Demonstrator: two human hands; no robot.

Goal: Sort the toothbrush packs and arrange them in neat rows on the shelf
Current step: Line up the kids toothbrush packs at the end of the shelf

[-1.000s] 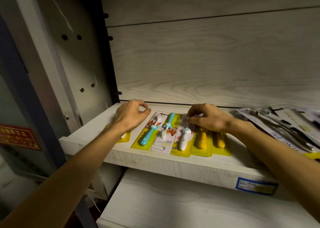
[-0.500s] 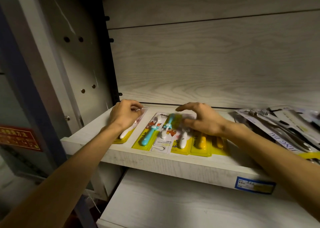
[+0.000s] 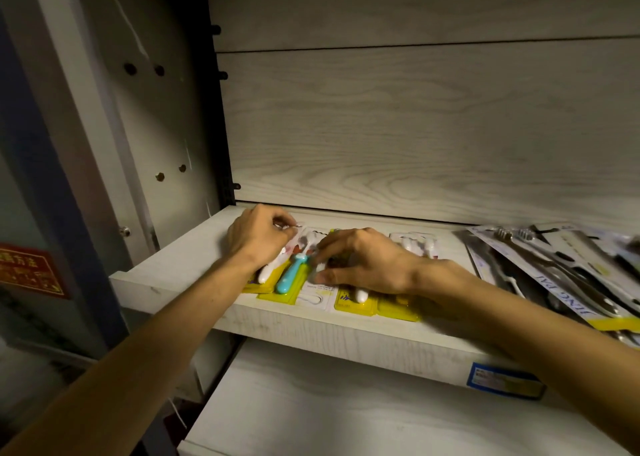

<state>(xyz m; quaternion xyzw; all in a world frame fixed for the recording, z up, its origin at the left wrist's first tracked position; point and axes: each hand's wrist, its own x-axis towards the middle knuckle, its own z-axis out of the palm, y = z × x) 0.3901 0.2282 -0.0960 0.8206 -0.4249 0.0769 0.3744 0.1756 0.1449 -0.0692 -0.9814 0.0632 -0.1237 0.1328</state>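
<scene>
Right hand shifted left, fingers pressed flat on yellow packs; left hand pinching leftmost pack; six packs visible.

Right hand has shifted left along the row and now lies flat over the middle yellow-backed packs, thumb beside the white-handled pack. This uncovers a clear pack of white brushes further back on the shelf. Left hand has moved right, fingertips pinching the top edge of the leftmost pack, now close to the blue-handled pack.
</scene>
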